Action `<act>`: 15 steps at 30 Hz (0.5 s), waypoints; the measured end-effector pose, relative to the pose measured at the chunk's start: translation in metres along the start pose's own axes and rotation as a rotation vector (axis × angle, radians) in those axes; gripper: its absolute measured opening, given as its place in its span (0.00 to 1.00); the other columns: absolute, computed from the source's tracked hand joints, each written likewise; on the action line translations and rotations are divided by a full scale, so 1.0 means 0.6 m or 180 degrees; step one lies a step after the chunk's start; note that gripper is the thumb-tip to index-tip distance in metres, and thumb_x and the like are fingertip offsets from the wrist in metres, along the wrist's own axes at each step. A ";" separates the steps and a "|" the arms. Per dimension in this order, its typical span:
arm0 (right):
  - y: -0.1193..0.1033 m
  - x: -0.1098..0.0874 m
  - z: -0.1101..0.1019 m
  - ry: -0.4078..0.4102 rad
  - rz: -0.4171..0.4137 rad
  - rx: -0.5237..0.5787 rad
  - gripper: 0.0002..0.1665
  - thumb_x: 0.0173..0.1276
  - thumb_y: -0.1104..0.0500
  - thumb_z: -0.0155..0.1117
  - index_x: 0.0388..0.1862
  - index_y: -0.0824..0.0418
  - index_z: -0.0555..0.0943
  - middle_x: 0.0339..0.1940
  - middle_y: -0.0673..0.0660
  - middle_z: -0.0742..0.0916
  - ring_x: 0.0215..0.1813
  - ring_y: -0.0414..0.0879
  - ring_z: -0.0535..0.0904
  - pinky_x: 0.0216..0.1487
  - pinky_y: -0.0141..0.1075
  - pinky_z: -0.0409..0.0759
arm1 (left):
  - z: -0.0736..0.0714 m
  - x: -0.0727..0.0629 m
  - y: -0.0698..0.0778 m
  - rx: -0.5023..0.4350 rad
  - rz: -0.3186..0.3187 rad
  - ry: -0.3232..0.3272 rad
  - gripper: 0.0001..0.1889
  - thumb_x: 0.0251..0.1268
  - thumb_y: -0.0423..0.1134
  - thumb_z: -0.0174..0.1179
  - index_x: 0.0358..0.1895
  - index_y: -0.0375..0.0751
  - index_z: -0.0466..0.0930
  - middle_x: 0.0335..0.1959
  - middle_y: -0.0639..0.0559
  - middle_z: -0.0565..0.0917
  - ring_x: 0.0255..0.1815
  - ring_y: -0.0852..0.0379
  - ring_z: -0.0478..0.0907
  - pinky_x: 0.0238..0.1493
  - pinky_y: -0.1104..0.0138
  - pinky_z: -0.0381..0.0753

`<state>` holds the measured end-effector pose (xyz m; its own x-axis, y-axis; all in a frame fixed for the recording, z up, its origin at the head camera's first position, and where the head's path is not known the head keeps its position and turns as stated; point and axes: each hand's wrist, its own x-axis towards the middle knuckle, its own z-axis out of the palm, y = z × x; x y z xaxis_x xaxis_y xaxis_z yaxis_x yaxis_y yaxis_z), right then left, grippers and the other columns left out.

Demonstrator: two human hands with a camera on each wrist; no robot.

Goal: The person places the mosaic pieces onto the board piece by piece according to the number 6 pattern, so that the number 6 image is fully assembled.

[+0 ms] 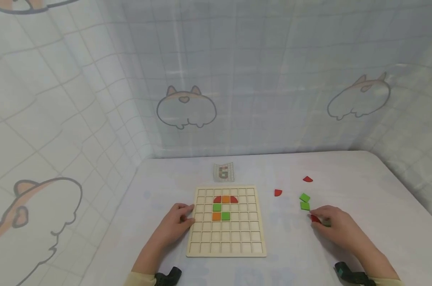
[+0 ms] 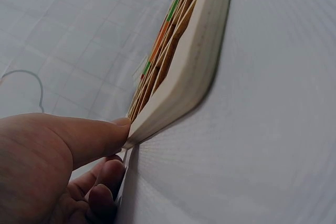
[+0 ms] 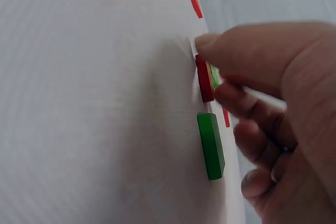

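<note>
At the near edge, pale sleeves (image 1: 140, 279) and black mounts (image 1: 169, 277) show on both wrists. The board (image 1: 225, 254) lies flat on the table (image 1: 130, 238), its lower rim nearest the person. Off to its right, a green piece (image 3: 211, 146) lies under the right hand (image 1: 335, 227), partly hidden in the head view. That hand is bent, its thumb and forefinger pinching a red piece (image 1: 315, 219) down at the table, with the gap only about as wide as the piece. The left hand (image 1: 174, 222) sits at the board's left edge, thumb and forefinger parted with their tips against it, the other fingers loosely bent; it lifts nothing. Farther up the grid lie an orange square and, touching its right, a green one; above the orange is another green, and above that a row of red, orange, red, the reds with rounded outer corners. Level with these, two green squares (image 1: 305, 205) lie just beyond the right hand, a red quarter (image 1: 278, 192) between them and the board. Farther still are another red wedge (image 1: 307, 179), then a small patterned card (image 1: 223, 172) beyond the board, and last the printed curtain (image 1: 251, 99).
</note>
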<state>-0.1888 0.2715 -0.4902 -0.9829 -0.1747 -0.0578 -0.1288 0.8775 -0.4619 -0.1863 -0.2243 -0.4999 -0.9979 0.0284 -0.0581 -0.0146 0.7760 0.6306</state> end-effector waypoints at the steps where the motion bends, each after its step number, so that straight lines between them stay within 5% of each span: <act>1: 0.001 0.001 0.000 0.0006 0.0021 -0.0044 0.21 0.59 0.53 0.76 0.51 0.58 0.87 0.47 0.55 0.85 0.50 0.55 0.79 0.51 0.57 0.76 | 0.000 -0.001 0.000 0.0004 -0.0009 0.0000 0.28 0.65 0.41 0.67 0.68 0.44 0.75 0.52 0.51 0.72 0.41 0.57 0.70 0.39 0.62 0.71; 15: 0.004 0.004 0.002 0.0025 0.0045 -0.0166 0.18 0.59 0.52 0.76 0.45 0.59 0.88 0.39 0.51 0.84 0.45 0.53 0.78 0.50 0.55 0.76 | -0.001 -0.001 0.000 -0.0062 0.0032 0.0007 0.27 0.66 0.40 0.66 0.68 0.43 0.74 0.53 0.52 0.72 0.41 0.57 0.70 0.40 0.62 0.71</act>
<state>-0.1915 0.2726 -0.4928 -0.9857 -0.1587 -0.0571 -0.1212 0.9020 -0.4144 -0.1857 -0.2245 -0.4996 -0.9981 0.0348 -0.0500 -0.0057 0.7633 0.6460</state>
